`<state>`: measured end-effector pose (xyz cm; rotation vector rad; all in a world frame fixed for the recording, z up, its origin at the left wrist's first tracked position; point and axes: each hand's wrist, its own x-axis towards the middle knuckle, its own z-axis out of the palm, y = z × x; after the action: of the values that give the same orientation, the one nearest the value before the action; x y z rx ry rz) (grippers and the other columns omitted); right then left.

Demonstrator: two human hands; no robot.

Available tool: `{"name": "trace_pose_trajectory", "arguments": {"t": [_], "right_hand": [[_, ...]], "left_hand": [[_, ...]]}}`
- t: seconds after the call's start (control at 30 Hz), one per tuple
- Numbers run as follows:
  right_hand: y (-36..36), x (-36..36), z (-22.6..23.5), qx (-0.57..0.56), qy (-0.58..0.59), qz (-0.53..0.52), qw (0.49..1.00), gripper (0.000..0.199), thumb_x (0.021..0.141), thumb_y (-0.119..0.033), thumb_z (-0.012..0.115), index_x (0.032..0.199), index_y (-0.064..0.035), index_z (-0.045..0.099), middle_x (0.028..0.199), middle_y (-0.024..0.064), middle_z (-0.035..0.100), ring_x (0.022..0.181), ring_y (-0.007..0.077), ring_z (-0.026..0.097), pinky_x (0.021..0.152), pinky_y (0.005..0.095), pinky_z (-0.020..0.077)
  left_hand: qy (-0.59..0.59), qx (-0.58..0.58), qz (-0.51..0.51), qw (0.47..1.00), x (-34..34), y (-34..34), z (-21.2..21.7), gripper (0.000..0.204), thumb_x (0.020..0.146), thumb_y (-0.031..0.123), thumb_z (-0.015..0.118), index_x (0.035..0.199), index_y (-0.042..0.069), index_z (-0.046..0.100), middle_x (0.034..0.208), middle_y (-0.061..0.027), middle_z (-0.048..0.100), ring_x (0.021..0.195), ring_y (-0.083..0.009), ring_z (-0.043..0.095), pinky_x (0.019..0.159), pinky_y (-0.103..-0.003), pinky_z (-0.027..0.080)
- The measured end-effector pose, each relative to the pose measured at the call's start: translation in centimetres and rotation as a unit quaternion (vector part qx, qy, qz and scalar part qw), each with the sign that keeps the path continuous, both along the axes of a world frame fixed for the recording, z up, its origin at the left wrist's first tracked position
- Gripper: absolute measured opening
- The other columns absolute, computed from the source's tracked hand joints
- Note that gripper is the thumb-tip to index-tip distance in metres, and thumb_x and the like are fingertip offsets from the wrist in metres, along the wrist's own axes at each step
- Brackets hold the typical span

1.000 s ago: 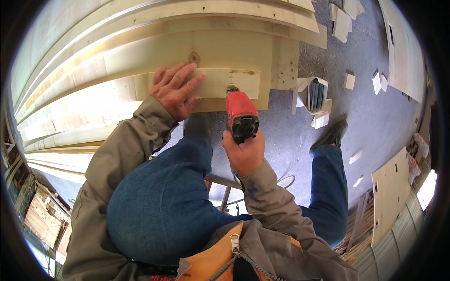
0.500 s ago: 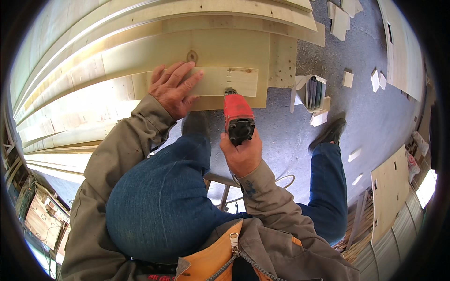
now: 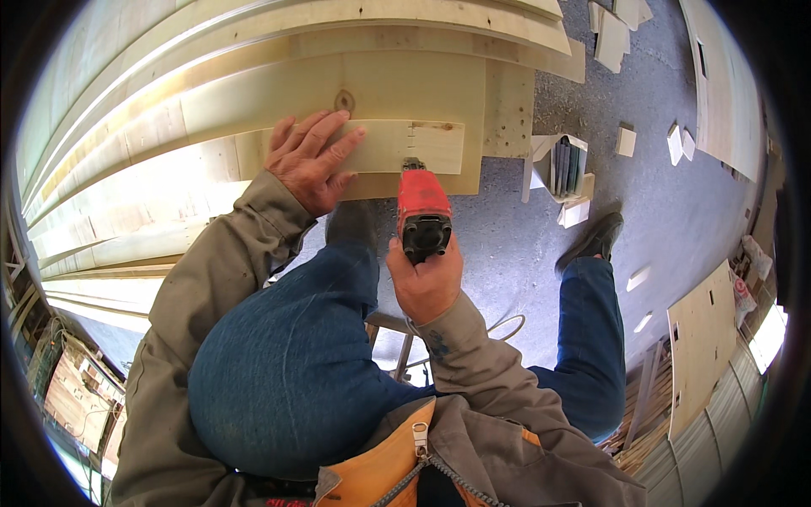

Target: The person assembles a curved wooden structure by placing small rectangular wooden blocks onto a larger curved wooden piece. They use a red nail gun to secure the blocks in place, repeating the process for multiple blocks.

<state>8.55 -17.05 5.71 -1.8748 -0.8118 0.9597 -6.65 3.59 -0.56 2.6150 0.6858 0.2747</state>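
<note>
My right hand [image 3: 429,283] is wrapped round the handle of a red and black nail gun [image 3: 424,198]. Its metal nose meets the near part of a short pale board [image 3: 439,150], close to a row of small dark marks. With fingers spread, my left hand [image 3: 312,162] lies flat on that board, left of the gun. The short board rests on a wider wooden panel [image 3: 448,89] that has a knot just beyond my left fingertips. The gun's trigger and the underside of its grip are hidden by my right hand and the gun body.
Long planks [image 3: 279,34] are stacked ahead and to the left. On the floor at right stand an opened box [image 3: 564,169] of dark strips and several wood offcuts [image 3: 625,142]. A thin hose [image 3: 509,326] loops beside my right sleeve. Plywood sheets [image 3: 703,351] lie farther right.
My right hand and the back of the nail gun have shifted slightly left, while its nose stays near the same spot. My left hand and the board have barely moved.
</note>
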Motion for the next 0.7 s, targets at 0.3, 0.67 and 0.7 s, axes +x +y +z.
{"name": "trace_pose_trajectory", "arguments": {"t": [0.3,0.67,0.7], "right_hand": [[-0.2,0.1,-0.2,-0.007,0.013,0.010,1.000,0.041,0.086,-0.007,0.071,0.127,-0.0032,0.063,0.118,0.0198,0.063,0.105,0.0427,0.063,0.091,0.0475,0.0528],[-1.5,-0.5,-1.3,-0.021,0.088,-0.036,0.995,0.041,0.087,-0.008,0.072,0.127,-0.0041,0.063,0.119,0.0191,0.064,0.105,0.0411,0.065,0.091,0.0461,0.0539],[-1.6,-0.5,-1.3,-0.019,0.086,-0.034,0.996,0.041,0.087,-0.008,0.073,0.127,-0.0040,0.063,0.119,0.0189,0.064,0.105,0.0407,0.065,0.091,0.0456,0.0541]], "left_hand": [[0.003,0.005,0.014,1.000,0.1,-0.2,0.1,0.069,0.078,0.025,0.087,0.144,0.021,0.069,0.152,-0.0079,0.058,0.141,-0.0288,0.054,0.117,-0.056,0.036],[-0.006,0.019,-0.007,1.000,0.0,0.1,-0.2,0.066,0.083,0.027,0.082,0.146,0.016,0.065,0.152,-0.0135,0.057,0.139,-0.0351,0.055,0.117,-0.054,0.038],[-0.005,0.020,-0.008,1.000,0.0,0.0,-0.2,0.066,0.083,0.027,0.081,0.146,0.016,0.065,0.152,-0.0134,0.057,0.139,-0.0350,0.055,0.117,-0.054,0.037]]}}
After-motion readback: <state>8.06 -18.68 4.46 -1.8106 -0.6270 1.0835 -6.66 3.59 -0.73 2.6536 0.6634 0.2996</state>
